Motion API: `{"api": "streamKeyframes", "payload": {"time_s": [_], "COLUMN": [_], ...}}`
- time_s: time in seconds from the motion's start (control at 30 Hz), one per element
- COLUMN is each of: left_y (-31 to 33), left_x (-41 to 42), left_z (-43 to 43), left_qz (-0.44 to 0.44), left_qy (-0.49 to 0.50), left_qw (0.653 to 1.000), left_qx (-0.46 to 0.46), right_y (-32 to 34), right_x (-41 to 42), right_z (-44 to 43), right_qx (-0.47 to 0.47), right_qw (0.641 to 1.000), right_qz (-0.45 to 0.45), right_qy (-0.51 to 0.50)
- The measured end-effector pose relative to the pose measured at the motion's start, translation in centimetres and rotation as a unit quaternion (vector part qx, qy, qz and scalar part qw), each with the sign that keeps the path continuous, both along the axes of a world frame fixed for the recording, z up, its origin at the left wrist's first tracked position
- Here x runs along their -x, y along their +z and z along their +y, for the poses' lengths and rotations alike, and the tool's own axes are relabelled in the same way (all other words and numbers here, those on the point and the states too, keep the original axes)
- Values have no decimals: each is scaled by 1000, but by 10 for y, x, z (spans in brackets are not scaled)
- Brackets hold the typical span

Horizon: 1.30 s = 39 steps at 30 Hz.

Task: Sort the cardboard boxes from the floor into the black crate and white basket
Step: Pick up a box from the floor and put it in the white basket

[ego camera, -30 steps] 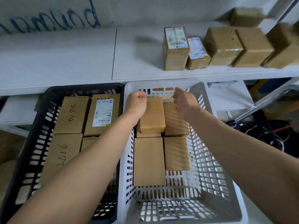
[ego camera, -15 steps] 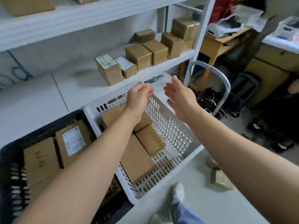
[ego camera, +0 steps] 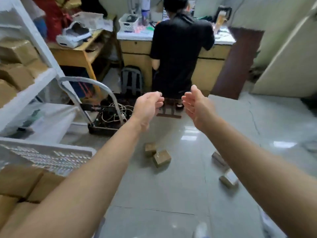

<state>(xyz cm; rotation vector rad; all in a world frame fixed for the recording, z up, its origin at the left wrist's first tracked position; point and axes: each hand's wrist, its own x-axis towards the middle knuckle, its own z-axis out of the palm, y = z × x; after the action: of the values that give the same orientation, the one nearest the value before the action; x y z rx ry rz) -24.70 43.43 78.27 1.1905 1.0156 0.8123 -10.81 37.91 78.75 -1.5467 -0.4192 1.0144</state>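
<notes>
Our left hand (ego camera: 147,107) and right hand (ego camera: 197,107) hover empty, fingers loose; the cardboard box (ego camera: 161,158) on the floor (ego camera: 171,194) looks light and stiff, best gripped by opposite sides.

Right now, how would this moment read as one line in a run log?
left hand: open, empty | right hand: open, empty | cardboard boxes: loose on floor | white basket: holds boxes

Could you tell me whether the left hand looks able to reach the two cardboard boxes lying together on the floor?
Probably yes. The left hand holds nothing, and the two cardboard boxes sit on open floor tiles with nothing on top of them; the hand would just need lowering.
</notes>
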Motion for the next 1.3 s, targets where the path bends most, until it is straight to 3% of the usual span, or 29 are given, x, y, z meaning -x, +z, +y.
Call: {"api": "streamKeyframes", "payload": {"time_s": [0.37,0.6,0.87,1.07,1.3], "left_y": [-49,-84,-148,-234,-401], "left_x": [-291,-382,-485,-553,-615], "left_z": [-79,-80,-28,23,60], "left_qz": [34,68,124,189,296], "left_qy": [-172,-223,-277,-299,-311], "left_qw": [981,964,938,920,889], "left_qx": [77,126,166,170,163], "right_y": [-53,-102,-167,-256,-422], "right_x": [-273,-359,-435,-489,-547], "right_z": [-121,-149,-120,-79,-60], "right_qx": [39,77,144,197,261], "right_qw": [982,965,935,913,884], "right_qz": [36,89,140,181,220], "right_qy": [-178,-234,-294,-307,-319]}}
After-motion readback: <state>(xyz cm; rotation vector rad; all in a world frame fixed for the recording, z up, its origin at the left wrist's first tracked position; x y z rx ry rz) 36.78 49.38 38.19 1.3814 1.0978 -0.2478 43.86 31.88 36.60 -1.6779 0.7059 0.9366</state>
